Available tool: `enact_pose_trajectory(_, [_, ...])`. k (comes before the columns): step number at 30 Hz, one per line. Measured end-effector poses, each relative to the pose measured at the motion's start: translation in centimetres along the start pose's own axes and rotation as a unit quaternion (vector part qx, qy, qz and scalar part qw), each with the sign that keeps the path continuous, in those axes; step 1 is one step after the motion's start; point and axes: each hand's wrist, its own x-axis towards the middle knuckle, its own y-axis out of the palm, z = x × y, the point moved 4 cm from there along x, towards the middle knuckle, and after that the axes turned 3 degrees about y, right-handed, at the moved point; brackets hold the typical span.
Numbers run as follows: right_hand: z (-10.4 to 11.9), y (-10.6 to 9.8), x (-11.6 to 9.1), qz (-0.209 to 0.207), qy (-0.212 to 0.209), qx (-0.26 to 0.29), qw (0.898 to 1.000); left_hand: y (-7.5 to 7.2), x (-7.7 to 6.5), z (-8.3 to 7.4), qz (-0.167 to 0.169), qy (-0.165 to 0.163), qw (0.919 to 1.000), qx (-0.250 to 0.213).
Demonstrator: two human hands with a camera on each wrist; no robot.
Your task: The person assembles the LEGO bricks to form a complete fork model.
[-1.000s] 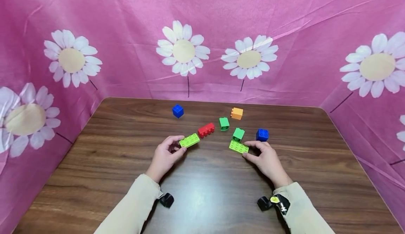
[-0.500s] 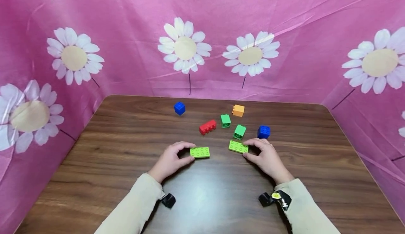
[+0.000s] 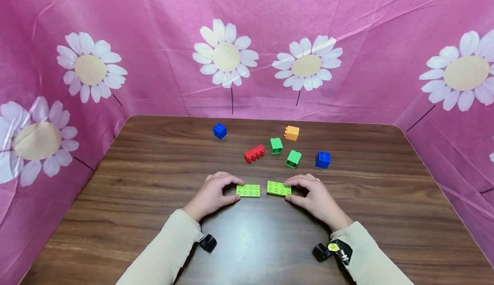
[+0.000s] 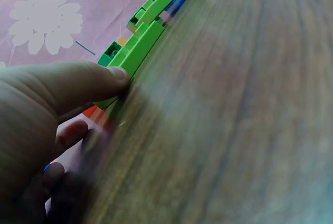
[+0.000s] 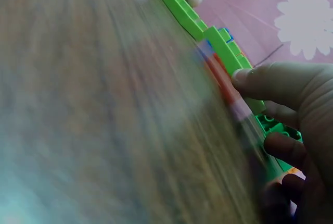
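Two lime-green toy bricks with studs on top face each other end to end, a small gap between them in the head view. My left hand (image 3: 211, 194) pinches the left lime brick (image 3: 248, 190) by its left end, thumb on the near side and index finger on the far side. By its right end, the right lime brick (image 3: 278, 188) is pinched between the thumb and index finger of my right hand (image 3: 317, 198). In the left wrist view the thumb presses the long side of the lime brick (image 4: 140, 49). The right wrist view shows the same grip on its lime brick (image 5: 225, 52).
Beyond the hands lie a red brick (image 3: 254, 153) on its side, a green brick (image 3: 276, 145), another green brick (image 3: 293, 159), an orange brick (image 3: 292, 133), a blue brick (image 3: 220, 130) and a second blue brick (image 3: 323, 159). The wooden table (image 3: 154, 156) meets a pink flowered cloth (image 3: 162, 62).
My left hand has brought its lime brick right and nearer, turning it level. The right hand has shifted its lime brick left and nearer, away from the green brick. The gap between them has narrowed.
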Motion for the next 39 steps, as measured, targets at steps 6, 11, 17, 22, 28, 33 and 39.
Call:
enact_pose_trajectory(6, [0.32, 0.51, 0.18, 0.014, -0.019, -0.006, 1.0, 0.12, 0.24, -0.06, 0.003, 0.004, 1.0, 0.008])
enact_pose_trajectory(11, [0.65, 0.49, 0.3, 0.021, -0.027, -0.011, 0.999, 0.11, 0.38, -0.33, 0.001, 0.013, 0.9998, 0.016])
enact_pose_trajectory(17, [0.73, 0.69, 0.25, 0.033, -0.026, -0.014, 0.999, 0.44, 0.25, -0.32, 0.008, 0.013, 0.9995, 0.028])
enact_pose_trajectory(22, [0.4, 0.84, 0.17, 0.027, -0.023, -0.017, 0.999, 0.61, 0.39, -0.28, 0.008, 0.017, 0.9993, 0.032])
enact_pose_trajectory(28, [0.36, 0.8, 0.14, 0.028, -0.02, -0.019, 0.999, 0.56, 0.54, -0.32, 0.013, 0.016, 0.9994, 0.029])
enact_pose_trajectory(33, [0.29, 0.89, 0.12, 0.03, -0.015, -0.018, 0.999, 0.55, 0.49, -0.33, 0.014, 0.014, 0.9995, 0.027])
enact_pose_trajectory(39, [0.29, 0.91, 0.31, 0.027, -0.019, -0.021, 0.999, 0.47, 0.57, -0.27, 0.013, 0.013, 0.9992, 0.034])
